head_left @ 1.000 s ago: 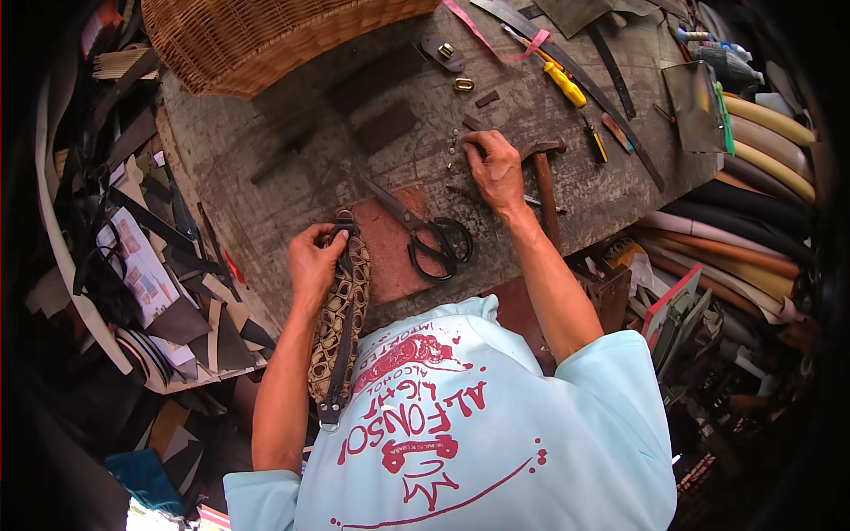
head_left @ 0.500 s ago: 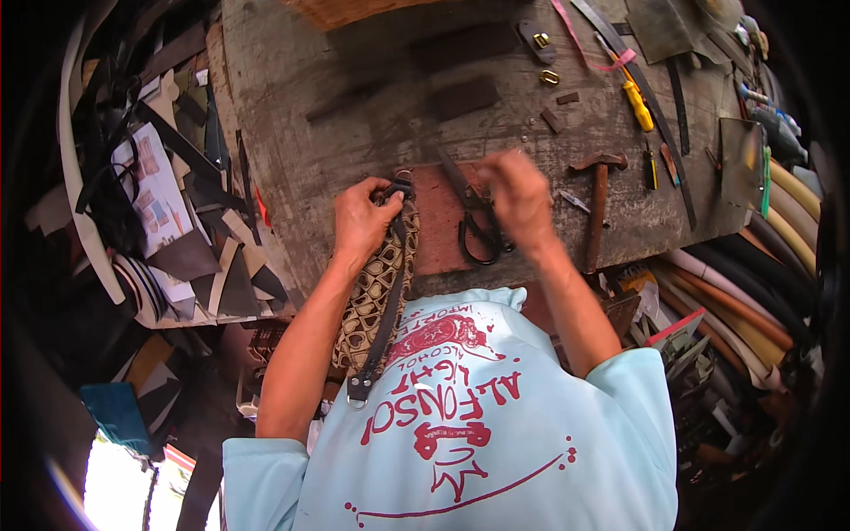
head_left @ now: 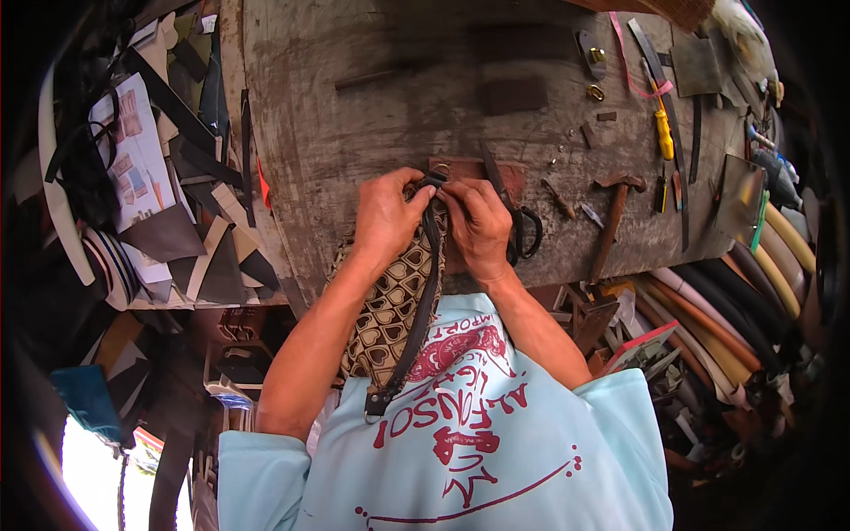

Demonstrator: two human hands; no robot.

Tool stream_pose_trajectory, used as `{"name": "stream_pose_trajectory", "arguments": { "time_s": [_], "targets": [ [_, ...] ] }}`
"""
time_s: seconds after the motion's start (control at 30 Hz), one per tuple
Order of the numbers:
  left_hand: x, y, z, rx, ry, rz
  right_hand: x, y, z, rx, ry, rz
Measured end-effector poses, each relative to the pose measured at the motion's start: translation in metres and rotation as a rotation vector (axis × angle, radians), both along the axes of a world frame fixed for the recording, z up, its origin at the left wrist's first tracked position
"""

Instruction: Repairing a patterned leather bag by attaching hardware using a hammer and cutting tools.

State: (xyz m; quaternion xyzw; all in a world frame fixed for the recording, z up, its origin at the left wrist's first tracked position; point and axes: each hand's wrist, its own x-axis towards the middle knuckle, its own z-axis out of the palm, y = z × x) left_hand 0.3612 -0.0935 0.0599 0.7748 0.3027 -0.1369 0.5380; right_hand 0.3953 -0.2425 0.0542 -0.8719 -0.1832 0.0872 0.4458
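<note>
A fabric bag (head_left: 381,310) with a brown and beige heart pattern hangs from the bench edge toward my lap. Along it runs a dark strap (head_left: 414,350), ending in a metal ring low against my shirt. My left hand (head_left: 390,212) pinches the strap's upper end by the bag's top corner. My right hand (head_left: 479,226) meets it there, thumb and fingertips closed on the same strap end; their exact grip is partly hidden. Just right of that hand lie black-handled scissors (head_left: 529,232), blades over a reddish-brown slab (head_left: 512,177).
Right of the scissors lie a small wooden-handled tool (head_left: 558,200), a hammer (head_left: 609,226) and a yellow-handled screwdriver (head_left: 664,134). Brass-coloured hardware (head_left: 595,92) sits farther back. Leather scraps (head_left: 164,234) and papers crowd the left; rolled materials (head_left: 761,292) fill the right.
My right hand has come left and down from above the scissors to the strap end beside my left hand. A wooden-handled tool now shows on the bench. The whole view has shifted.
</note>
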Motion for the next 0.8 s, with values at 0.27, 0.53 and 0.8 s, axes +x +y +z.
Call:
{"name": "stream_pose_trajectory", "arguments": {
  "time_s": [0.27,0.53,0.8],
  "targets": [
    [0.000,-0.002,0.000,-0.063,-0.010,0.030,0.003,-0.003,-0.003,-0.062,-0.098,0.096],
    [-0.002,-0.003,-0.002,-0.025,-0.124,0.052,0.007,0.003,0.009,-0.103,0.029,0.057],
    [-0.003,-0.003,-0.003,-0.062,-0.106,0.046,0.009,0.012,0.019,-0.182,0.074,0.032]
  ]
}}
